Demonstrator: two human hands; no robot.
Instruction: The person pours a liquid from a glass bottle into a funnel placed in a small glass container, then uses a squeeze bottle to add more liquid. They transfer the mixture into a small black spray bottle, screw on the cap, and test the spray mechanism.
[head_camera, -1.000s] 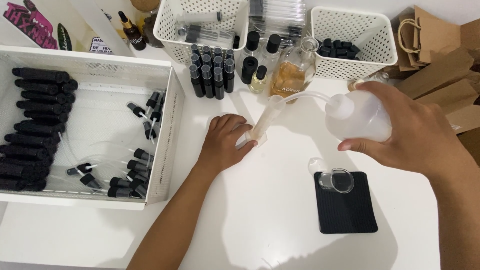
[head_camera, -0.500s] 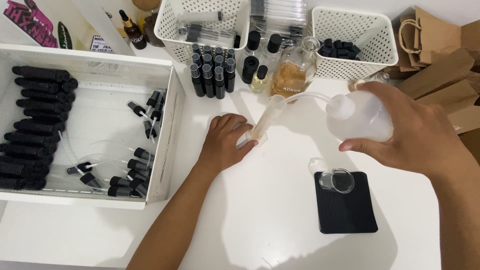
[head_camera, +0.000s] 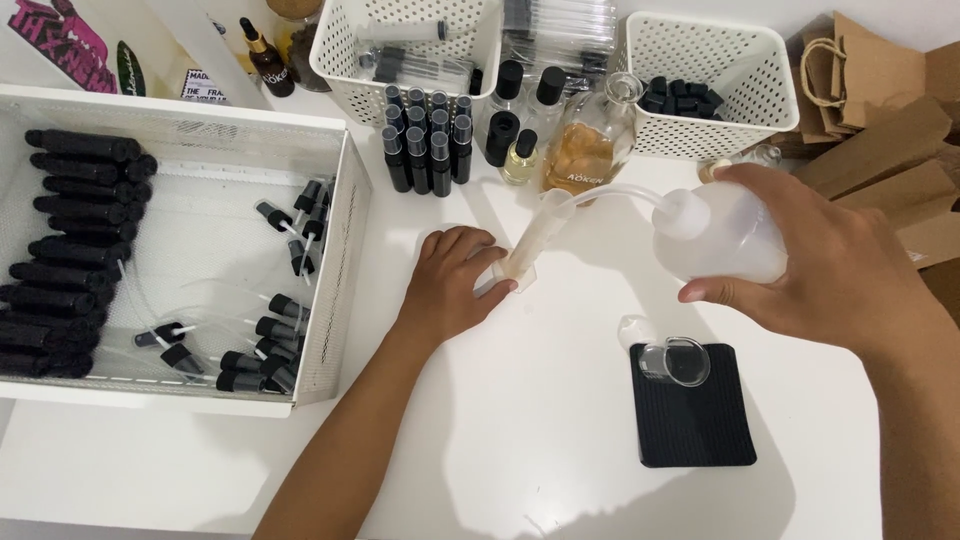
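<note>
My right hand (head_camera: 835, 270) grips a white squeeze wash bottle (head_camera: 718, 232) tilted to the left. Its thin bent spout (head_camera: 610, 190) reaches into the mouth of a clear measuring cylinder (head_camera: 530, 238) that stands on the white table (head_camera: 530, 440). My left hand (head_camera: 450, 280) rests on the table and holds the base of that cylinder with its fingertips. A small glass beaker (head_camera: 672, 360) sits on a black ribbed mat (head_camera: 693, 405) just below my right hand.
A white tray (head_camera: 335, 290) at left holds black tubes and spray caps. Behind stand dark spray vials (head_camera: 425, 150), a glass flask of amber liquid (head_camera: 588, 140), two white perforated baskets (head_camera: 715, 60) and brown paper bags (head_camera: 880, 110).
</note>
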